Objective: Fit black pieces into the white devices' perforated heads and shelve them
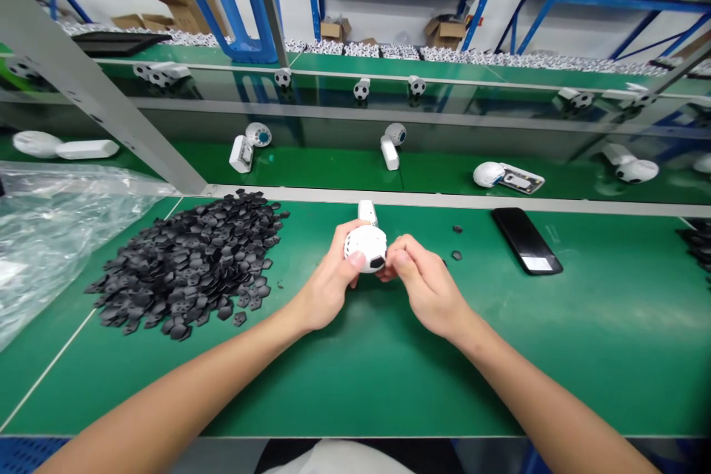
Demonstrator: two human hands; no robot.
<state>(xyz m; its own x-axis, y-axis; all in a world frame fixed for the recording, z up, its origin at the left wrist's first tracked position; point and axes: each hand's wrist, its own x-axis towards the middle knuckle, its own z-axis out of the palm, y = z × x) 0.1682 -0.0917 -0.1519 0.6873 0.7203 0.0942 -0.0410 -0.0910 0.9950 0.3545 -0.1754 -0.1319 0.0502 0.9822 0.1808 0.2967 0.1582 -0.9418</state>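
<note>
L hand [327,285]: grip closed round white ball unit [365,249], thumb on its front; one black patch on ball's lower R. White block [366,212] adjoins ball on far side. Unit held above green tabletop [355,370], approx. centre. R hand [425,281]: fingers bent, fingertips pinched narrow at ball's R side; can't tell if a piece is between them. Pile of black pieces [194,259] on tabletop, L of hands; clear plastic bag [61,222] beyond, far L. Black phone [526,241] lies R of R hand, two loose black bits [456,255] between.
</note>
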